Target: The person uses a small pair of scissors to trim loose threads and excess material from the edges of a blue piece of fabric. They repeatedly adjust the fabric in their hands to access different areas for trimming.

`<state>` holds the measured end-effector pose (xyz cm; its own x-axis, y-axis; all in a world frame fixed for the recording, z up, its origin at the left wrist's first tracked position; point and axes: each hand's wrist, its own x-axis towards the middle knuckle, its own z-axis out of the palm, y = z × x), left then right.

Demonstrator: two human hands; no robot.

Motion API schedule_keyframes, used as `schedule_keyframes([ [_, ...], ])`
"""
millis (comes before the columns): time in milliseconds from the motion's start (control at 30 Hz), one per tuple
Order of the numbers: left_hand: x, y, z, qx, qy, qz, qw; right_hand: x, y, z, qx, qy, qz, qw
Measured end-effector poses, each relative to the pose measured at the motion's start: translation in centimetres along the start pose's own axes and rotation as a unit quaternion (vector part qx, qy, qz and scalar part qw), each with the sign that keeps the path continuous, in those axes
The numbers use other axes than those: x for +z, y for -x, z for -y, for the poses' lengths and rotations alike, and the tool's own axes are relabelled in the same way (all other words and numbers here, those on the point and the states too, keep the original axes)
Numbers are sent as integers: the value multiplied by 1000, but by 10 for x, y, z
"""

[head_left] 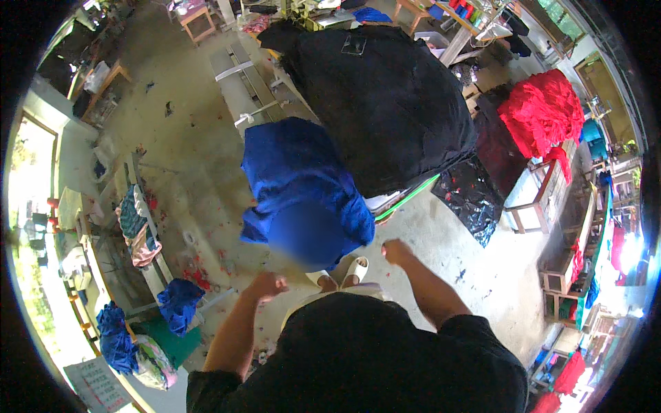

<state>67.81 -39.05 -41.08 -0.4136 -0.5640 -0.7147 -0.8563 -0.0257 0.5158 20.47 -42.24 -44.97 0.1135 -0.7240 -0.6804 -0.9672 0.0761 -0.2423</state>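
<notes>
My left hand (pixel 269 286) is raised in front of my left hip, its fingers curled closed, and I see nothing in it. Farther out on the other side, my right hand (pixel 396 252) is also curled into a loose fist, with nothing showing in it. Both hands are apart from the heap of blue cloth (pixel 292 155) just ahead of my feet. A smeared patch hides that cloth's near part. Beyond it, a large black cloth (pixel 385 103) covers a broad pile or table, and a green edge (pixel 410 197) shows beneath its near side.
A long grey bench (pixel 237 76) stands left of the black cloth. Red cloth (pixel 540 113) is heaped at the right, near black plastic sheeting (pixel 468 196) on the floor. More blue cloth (pixel 180 306) hangs at the lower left. Red scraps (pixel 198 275) litter the concrete floor.
</notes>
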Motion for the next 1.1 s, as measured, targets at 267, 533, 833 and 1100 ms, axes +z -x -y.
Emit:
schedule_keyframes([
  [267,-74,112,-80,17,349,88,933,-32,17,61,-126,-260,-48,956],
  [533,-216,159,-102,105,298,163,934,-314,-64,181,-182,-314,-385,849],
  [833,-318,60,28,6,220,43,974,-523,-335,159,251,-292,-399,832],
  [1100,-388,-18,55,70,138,-23,988,-530,-410,102,306,-297,-412,805],
])
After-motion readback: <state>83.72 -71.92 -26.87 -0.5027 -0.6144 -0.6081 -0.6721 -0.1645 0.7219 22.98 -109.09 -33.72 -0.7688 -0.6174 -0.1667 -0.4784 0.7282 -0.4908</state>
